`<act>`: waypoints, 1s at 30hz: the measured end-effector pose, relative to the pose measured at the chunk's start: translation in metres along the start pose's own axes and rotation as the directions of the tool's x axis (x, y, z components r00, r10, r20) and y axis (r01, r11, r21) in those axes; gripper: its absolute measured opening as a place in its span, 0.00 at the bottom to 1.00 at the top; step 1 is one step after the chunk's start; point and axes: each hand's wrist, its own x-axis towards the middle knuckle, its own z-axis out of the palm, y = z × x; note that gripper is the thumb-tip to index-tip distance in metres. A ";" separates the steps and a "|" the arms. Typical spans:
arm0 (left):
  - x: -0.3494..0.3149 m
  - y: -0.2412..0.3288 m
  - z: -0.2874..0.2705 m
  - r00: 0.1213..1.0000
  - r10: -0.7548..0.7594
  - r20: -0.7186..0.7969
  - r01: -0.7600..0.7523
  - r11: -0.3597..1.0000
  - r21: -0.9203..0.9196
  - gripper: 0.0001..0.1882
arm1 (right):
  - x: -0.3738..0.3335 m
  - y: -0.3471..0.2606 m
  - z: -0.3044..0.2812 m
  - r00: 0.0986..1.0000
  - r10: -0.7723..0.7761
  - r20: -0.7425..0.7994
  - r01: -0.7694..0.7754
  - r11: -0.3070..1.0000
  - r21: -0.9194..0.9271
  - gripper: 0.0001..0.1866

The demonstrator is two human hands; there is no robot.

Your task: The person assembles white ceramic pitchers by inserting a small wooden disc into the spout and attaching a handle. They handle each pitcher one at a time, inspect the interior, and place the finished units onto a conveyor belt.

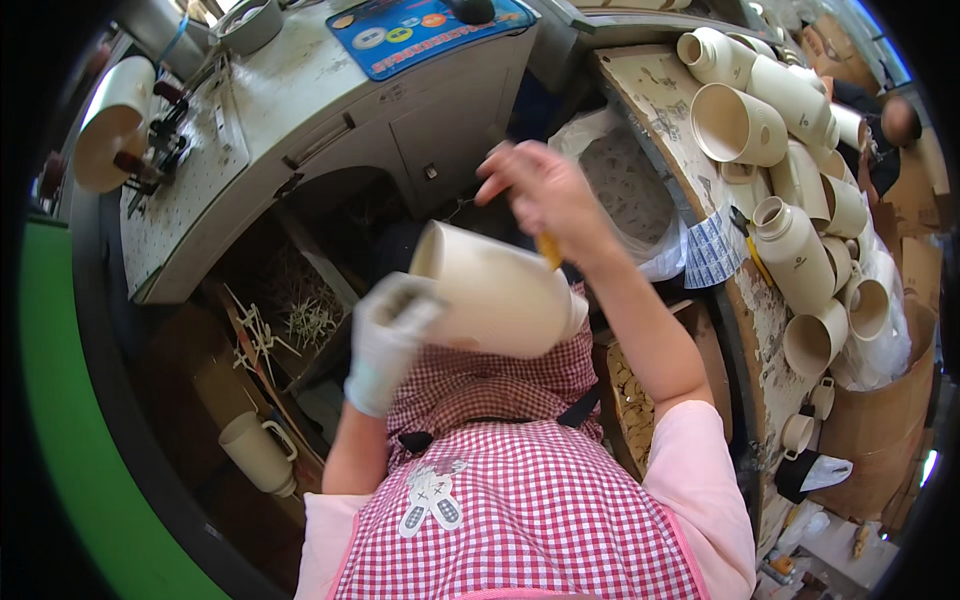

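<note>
A cream plastic bottle body [505, 290] lies tilted above my lap, its wide open end towards the upper left and its narrow neck at the lower right. My left hand [392, 325], in a white glove, is closed on the rim of the wide end and smeared by motion. Just above the bottle is my bare right hand [550, 195], its fingers curled around a slim tool with a yellow handle [548, 250]. The tool's working end is too blurred to make out.
Several cream bottles [795, 255] and cups crowd the worn bench [740, 290] at right, beside a yellow cutter [752, 245]. A clear plastic bag [625, 190] hangs by it. A cream jug [258, 452] and plastic scraps [312, 318] sit low left. A machine [150, 150] stands upper left.
</note>
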 end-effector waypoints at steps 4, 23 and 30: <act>-0.014 -0.008 0.000 0.981 -0.169 0.098 0.165 0.985 0.052 0.18 | 0.043 -0.012 -0.040 0.676 -0.734 0.067 0.431 0.320 -0.844 0.14; -0.062 0.032 -0.078 0.854 0.470 -0.224 -0.442 0.882 0.163 0.27 | 0.070 -0.008 0.089 0.960 -0.155 0.234 0.051 0.915 0.400 0.29; -0.102 0.023 -0.169 0.719 0.447 -0.532 -0.333 0.894 0.300 0.39 | 0.078 -0.058 0.218 0.791 -0.091 0.605 -0.021 0.984 0.175 0.33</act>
